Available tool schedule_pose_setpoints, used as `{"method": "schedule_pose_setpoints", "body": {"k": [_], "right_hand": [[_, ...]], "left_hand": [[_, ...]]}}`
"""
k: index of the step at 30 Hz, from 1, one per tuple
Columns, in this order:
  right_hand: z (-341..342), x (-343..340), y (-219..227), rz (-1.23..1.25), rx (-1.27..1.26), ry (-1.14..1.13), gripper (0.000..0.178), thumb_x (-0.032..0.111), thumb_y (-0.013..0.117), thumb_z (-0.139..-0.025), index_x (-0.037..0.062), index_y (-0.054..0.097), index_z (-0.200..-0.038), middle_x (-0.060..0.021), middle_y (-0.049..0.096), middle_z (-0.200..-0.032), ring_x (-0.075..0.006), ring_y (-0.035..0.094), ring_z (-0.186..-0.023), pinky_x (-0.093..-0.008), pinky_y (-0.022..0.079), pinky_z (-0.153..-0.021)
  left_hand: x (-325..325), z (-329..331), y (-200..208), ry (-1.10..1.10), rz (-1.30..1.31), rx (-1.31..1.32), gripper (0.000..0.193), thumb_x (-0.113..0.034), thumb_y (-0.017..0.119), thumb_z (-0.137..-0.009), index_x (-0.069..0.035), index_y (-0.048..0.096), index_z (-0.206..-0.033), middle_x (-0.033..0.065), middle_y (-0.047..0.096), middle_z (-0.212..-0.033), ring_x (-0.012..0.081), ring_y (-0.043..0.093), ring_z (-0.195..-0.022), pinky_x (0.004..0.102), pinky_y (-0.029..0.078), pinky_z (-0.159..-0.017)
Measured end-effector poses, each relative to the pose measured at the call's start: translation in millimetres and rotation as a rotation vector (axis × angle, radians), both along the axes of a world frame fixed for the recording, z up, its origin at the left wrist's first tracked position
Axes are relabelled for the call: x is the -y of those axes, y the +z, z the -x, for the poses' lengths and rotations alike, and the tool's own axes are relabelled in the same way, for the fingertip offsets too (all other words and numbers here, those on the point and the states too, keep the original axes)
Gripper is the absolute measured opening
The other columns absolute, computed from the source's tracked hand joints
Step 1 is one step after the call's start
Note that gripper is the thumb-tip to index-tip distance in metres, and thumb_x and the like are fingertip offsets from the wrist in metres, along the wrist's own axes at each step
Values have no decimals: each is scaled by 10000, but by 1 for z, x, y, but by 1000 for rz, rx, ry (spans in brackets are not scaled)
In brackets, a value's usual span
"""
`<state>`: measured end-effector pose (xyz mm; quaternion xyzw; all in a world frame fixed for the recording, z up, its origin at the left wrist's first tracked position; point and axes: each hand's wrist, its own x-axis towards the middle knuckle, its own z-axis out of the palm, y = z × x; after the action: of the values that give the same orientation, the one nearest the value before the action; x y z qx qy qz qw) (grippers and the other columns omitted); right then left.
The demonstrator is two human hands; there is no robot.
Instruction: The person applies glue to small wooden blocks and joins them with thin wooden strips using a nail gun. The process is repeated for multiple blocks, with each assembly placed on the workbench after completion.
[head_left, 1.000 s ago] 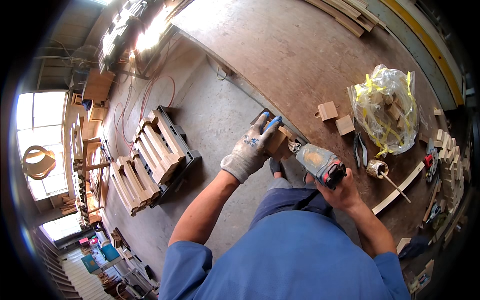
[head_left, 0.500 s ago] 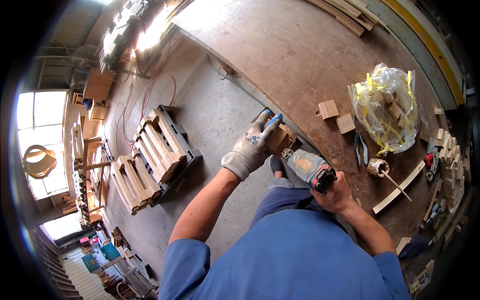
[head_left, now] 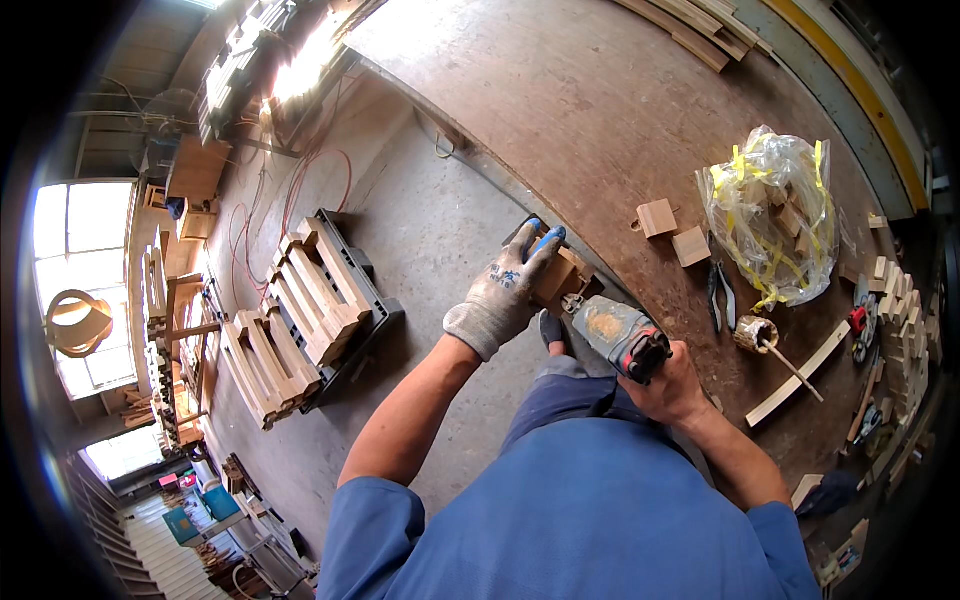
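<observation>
My left hand (head_left: 503,290), in a grey work glove with blue fingertips, grips a wooden block (head_left: 562,279) by the table edge. Its fingers reach over the far side of the wood, and its thumb is hidden. My bare right hand (head_left: 672,388) is closed round a grey handheld power tool (head_left: 612,330) with a worn orange patch and a black and red rear end. The metal nose of this tool is at the near side of the block; whether they touch, I cannot tell. Two small wooden blocks (head_left: 656,218) lie on the table to the right.
The brown table (head_left: 560,120) carries a clear plastic bag (head_left: 770,220) of wood pieces, pliers (head_left: 721,297), a glue pot (head_left: 755,334) with a stick, and a curved wood strip (head_left: 797,373). Wooden frames (head_left: 310,300) sit on a black pallet (head_left: 378,318) on the floor at left.
The power tool and my right hand have shifted very slightly to the left. My left hand keeps its place on the block.
</observation>
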<state>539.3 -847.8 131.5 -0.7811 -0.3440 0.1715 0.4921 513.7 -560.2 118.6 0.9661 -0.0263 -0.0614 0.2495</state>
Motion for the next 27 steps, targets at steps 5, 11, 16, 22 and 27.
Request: {"method": "schedule_pose_setpoints", "body": {"k": [5,11,16,22,27], "right_hand": [[0,0,1,11,48,-1,194,81,756,-822,42,652,-981,-159,693,-875,-405,708,-752,-434,591,-673],[1,7,2,4,48,22,189,89,766,-808,45,663,-960,-158,703,-896,-390,719,-766,-432,590,-674],[14,43,-3,113,-20,-55,255,143,815,-758,57,683,-958,-153,721,-878,-377,724,-780,-418,582,-690],[49,130,6,435,2,-251,266,182,818,-758,44,646,-905,-148,697,-794,-367,711,-755,-454,557,-698],[86,226,38,354,-275,-922,409,219,787,-805,4,675,-1135,-143,774,-938,-329,754,-899,-418,589,-822]], "left_hand": [[1,-1,2,-4,6,-7,1074,10,864,-704,-232,351,-1616,241,401,-1577,468,552,-1329,483,555,-1067],[-2,2,-3,3,5,-6,1076,5,863,-708,-221,343,-1622,246,392,-1586,469,550,-1333,482,555,-1065],[-5,0,1,-17,11,-13,1096,-42,899,-714,-210,326,-1634,266,375,-1609,471,537,-1356,492,550,-1071],[-23,12,-34,-63,23,-22,1081,-78,932,-718,-63,333,-1618,270,420,-1589,448,540,-1364,463,511,-1112],[-2,1,-24,-97,-7,159,1161,-7,923,-634,-48,316,-1623,267,424,-1590,479,452,-1437,497,466,-1165]]}}
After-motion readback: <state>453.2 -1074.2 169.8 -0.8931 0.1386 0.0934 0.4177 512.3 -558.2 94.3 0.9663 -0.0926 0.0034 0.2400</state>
